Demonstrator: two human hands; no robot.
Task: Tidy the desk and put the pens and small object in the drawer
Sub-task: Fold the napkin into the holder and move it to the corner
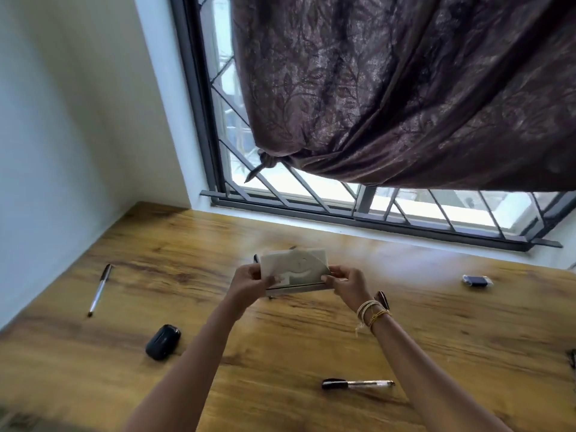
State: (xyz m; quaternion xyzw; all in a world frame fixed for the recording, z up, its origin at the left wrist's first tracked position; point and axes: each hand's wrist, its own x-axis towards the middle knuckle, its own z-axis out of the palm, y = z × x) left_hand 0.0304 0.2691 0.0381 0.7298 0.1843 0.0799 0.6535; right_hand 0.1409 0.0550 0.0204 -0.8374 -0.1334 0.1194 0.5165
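Both hands, left [249, 280] and right [349, 285], grip a pale box [294, 271] above the surface [436, 322]. Tidying step in hand; two pens [100, 289] [358, 384] and a dark case [163, 342] lie unstowed. Next: set box down, collect pens.

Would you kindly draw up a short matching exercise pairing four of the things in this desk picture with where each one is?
Things:
1. pale booklet
2. black case
3. capped pen
4. blue object

Places:
A. far right of the desk
B. near edge, right of the arms
C. held in both hands, left hand and right hand
D. left of the left forearm

Pairs: 1-C, 2-D, 3-B, 4-A
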